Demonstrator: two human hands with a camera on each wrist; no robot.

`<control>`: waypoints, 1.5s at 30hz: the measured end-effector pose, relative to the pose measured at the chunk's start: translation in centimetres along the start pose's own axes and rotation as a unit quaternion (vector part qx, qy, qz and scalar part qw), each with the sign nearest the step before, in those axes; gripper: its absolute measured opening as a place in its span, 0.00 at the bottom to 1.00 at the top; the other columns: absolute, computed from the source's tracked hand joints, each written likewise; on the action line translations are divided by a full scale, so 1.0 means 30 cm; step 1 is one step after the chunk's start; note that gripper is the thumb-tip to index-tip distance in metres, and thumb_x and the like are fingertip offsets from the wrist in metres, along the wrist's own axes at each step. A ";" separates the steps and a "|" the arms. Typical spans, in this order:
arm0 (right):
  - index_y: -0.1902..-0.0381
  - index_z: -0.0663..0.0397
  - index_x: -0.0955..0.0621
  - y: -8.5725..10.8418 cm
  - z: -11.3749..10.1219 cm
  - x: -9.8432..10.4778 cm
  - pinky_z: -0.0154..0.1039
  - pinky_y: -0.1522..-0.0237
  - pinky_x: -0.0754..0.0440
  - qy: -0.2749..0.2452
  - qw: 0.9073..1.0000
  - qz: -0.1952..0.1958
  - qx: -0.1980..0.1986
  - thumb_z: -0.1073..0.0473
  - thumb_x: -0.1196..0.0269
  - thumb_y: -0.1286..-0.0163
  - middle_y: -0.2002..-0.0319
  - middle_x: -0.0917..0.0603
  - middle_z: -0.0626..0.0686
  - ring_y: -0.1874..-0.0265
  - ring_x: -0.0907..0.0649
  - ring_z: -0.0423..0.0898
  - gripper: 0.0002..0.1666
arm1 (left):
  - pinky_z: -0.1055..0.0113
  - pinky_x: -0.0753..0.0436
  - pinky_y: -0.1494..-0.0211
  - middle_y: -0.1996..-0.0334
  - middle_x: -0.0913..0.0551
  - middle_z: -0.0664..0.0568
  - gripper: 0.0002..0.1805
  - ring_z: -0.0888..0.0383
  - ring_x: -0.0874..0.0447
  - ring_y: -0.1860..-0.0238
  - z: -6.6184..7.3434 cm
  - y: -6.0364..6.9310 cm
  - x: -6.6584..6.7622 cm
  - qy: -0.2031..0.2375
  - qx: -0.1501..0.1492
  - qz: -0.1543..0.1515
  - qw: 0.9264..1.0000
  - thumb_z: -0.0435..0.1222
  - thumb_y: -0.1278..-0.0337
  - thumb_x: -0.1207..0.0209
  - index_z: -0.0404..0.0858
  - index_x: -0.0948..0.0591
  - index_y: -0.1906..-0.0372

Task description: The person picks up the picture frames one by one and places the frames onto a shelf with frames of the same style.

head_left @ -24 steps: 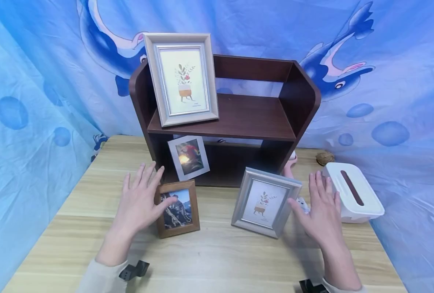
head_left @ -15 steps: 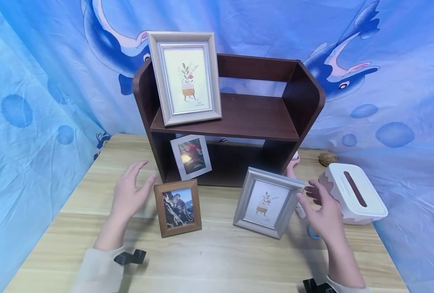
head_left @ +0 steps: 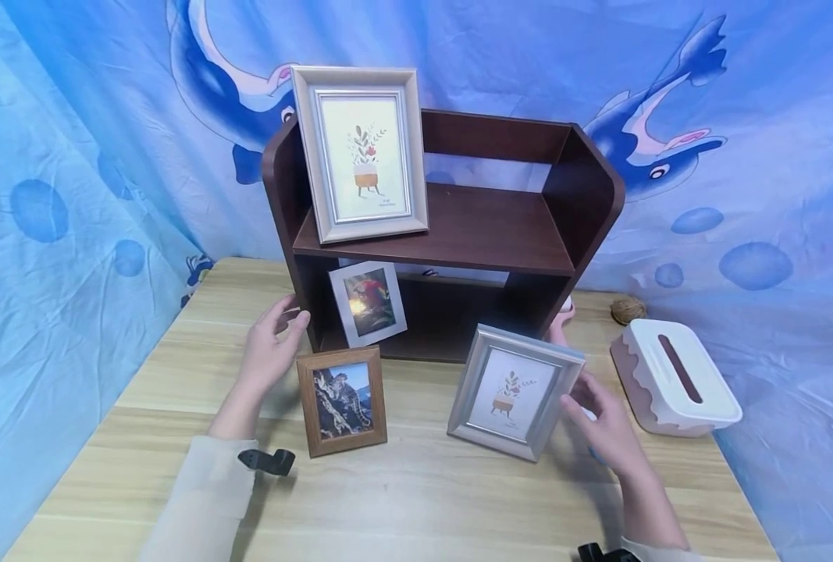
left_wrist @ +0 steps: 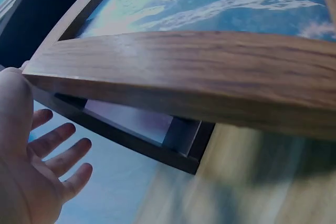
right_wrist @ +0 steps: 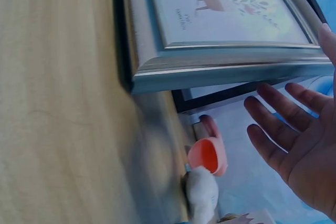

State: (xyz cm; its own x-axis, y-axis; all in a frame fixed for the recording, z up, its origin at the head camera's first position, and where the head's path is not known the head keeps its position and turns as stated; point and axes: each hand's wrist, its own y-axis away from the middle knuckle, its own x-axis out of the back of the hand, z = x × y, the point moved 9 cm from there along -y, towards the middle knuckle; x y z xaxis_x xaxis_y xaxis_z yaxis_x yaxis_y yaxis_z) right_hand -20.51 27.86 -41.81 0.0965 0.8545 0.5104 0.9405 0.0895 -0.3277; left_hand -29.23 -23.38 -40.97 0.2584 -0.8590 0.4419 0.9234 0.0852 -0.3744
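Note:
My left hand [head_left: 270, 347] is at the upper left of a brown wooden picture frame [head_left: 377, 398] that stands on the table and shows a big cat on rocks. In the left wrist view its thumb is by the frame's corner, the fingers spread apart behind; whether the thumb touches is unclear. Beside the right edge of a silver picture frame [head_left: 467, 398] with a potted plant print is my right hand [head_left: 609, 429]. The right wrist view has its fingers [right_wrist: 278, 124] extended and apart from that frame. Neither hand holds anything.
A dark brown two-tier shelf [head_left: 486, 226] stands behind. It carries a large cream picture frame [head_left: 419, 156] on top and a small white picture frame [head_left: 342, 308] below. A white-lidded tissue box [head_left: 714, 382], a walnut-like ball [head_left: 627, 310] and a pink item [head_left: 558, 332] are at right.
The left hand first drew back from over the wooden frame, then came up to its upper left side. The right hand dropped and turned inward toward the silver frame. The frames stay in place.

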 end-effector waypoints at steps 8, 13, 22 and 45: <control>0.32 0.70 0.29 0.017 0.045 -0.032 0.22 0.47 0.24 0.001 1.000 -0.019 -0.016 0.66 0.39 0.26 0.45 0.18 0.70 0.51 0.20 0.27 0.28 | 0.48 0.22 0.36 0.35 0.26 0.33 0.32 0.38 0.22 0.38 0.019 -0.049 0.004 0.047 0.005 0.032 0.998 0.45 0.27 0.42 0.30 0.32 0.28; 0.33 0.69 0.28 0.025 0.055 -0.034 0.22 0.48 0.24 0.002 0.999 -0.016 -0.028 0.65 0.39 0.27 0.46 0.17 0.68 0.51 0.20 0.28 0.27 | 0.47 0.21 0.37 0.36 0.24 0.36 0.32 0.40 0.22 0.38 0.062 -0.082 0.021 0.060 -0.011 0.055 0.997 0.43 0.29 0.39 0.33 0.31 0.28; 0.40 0.67 0.21 0.025 0.045 -0.027 0.26 0.52 0.19 -0.034 0.999 -0.005 0.004 0.70 0.38 0.29 0.52 0.14 0.66 0.55 0.15 0.34 0.20 | 0.50 0.15 0.46 0.43 0.18 0.38 0.25 0.42 0.18 0.41 0.139 -0.146 0.026 0.033 -0.041 0.077 0.996 0.42 0.31 0.38 0.35 0.23 0.35; 0.46 0.78 0.21 0.035 0.047 -0.034 0.30 0.62 0.14 -0.086 0.996 0.025 0.012 0.79 0.34 0.38 0.60 0.10 0.58 0.64 0.12 0.35 0.21 | 0.43 0.14 0.53 0.59 0.14 0.30 0.07 0.34 0.13 0.52 0.144 -0.115 0.021 -0.044 -0.063 0.121 0.990 0.29 0.36 0.39 0.25 0.18 0.61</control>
State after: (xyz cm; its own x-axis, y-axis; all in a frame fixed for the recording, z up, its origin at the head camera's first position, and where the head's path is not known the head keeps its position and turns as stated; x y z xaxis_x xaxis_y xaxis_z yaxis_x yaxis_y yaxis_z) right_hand -20.09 27.80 -43.81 0.0845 0.9329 0.3502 0.9274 0.0549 -0.3700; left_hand -31.04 -22.02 -35.88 0.4964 -0.7734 0.3943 0.7904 0.2149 -0.5736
